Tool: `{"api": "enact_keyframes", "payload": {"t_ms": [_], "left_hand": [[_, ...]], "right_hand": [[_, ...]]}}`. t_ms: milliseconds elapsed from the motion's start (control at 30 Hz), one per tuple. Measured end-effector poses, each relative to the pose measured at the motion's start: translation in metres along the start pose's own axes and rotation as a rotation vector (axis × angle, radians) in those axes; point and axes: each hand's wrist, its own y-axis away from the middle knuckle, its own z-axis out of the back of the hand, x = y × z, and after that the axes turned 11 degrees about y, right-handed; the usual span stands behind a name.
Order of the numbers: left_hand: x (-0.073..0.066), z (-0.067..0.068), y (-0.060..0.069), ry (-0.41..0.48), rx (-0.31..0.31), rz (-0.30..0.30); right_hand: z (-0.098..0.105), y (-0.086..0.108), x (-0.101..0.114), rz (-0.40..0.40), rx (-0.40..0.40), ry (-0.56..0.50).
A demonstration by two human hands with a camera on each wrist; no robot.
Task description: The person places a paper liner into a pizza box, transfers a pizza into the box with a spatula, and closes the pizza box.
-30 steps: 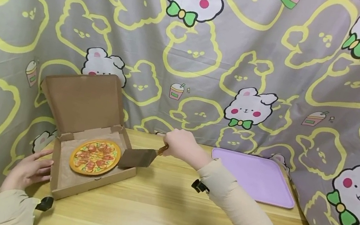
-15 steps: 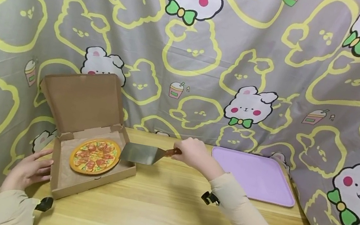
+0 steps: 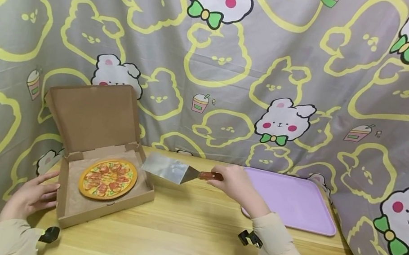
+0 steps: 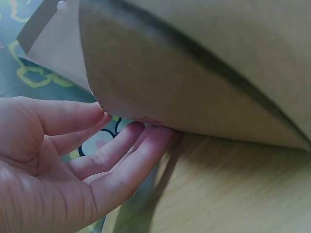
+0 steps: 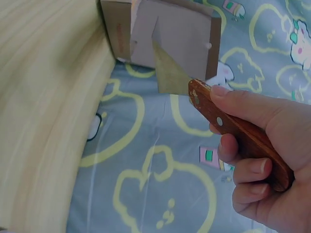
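Note:
My right hand grips the wooden handle of a spatula with a wide, flat metal blade. The blade is held above the table, beside the right wall of an open cardboard pizza box. Inside the box, on brown paper, lies a round toy pizza with an orange rim. At the box's left side is my left hand; in the left wrist view its fingertips touch the lower edge of the cardboard, fingers extended and slightly bent.
A lilac tray lies at the back right of the wooden table. The box lid stands raised at the back left. A patterned curtain encloses the back and sides.
The right hand has moved right with the spatula, drawing its blade away from over the box's right side, and the blade has turned to show its flat face. The left hand stays put.

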Motion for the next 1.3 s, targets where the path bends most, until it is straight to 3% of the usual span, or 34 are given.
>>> {"api": "enact_keyframes", "payload": {"t_ms": [533, 1067, 1300], "left_hand": [[-0.001, -0.001, -0.001, -0.013, 0.001, -0.004], [0.002, -0.001, -0.001, -0.022, 0.002, -0.007], [0.001, -0.002, 0.001, -0.008, 0.000, 0.002]], "right_hand": [[-0.002, 0.055, -0.042, -0.138, -0.104, -0.022], [0.004, 0.115, -0.095, -0.323, -0.153, 0.025], [0.001, 0.139, -0.111, -0.389, -0.135, 0.041]]}}
